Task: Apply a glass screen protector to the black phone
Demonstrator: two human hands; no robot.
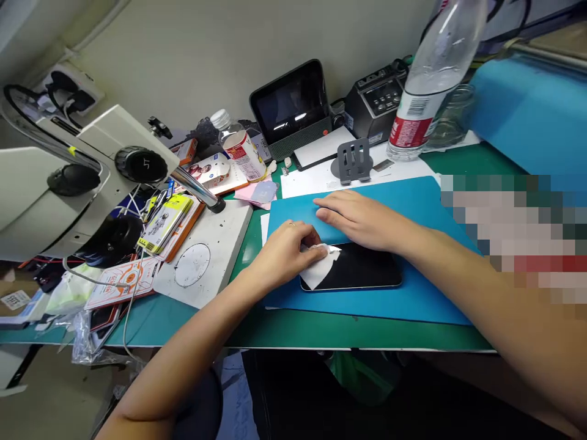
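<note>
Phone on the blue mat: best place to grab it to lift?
Probably by its two long edges near the right end of the phone, coming from above. It lies flat, screen up; the left hand presses a white wipe on its left end, and the right hand rests behind.

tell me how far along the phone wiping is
Done: the phone lies flat, screen up, on the blue mat. In hand: the left hand presses a white wipe on the phone's left end while the right hand rests on the mat above the phone. Left: most of the glass is uncovered by the wipe.
</note>
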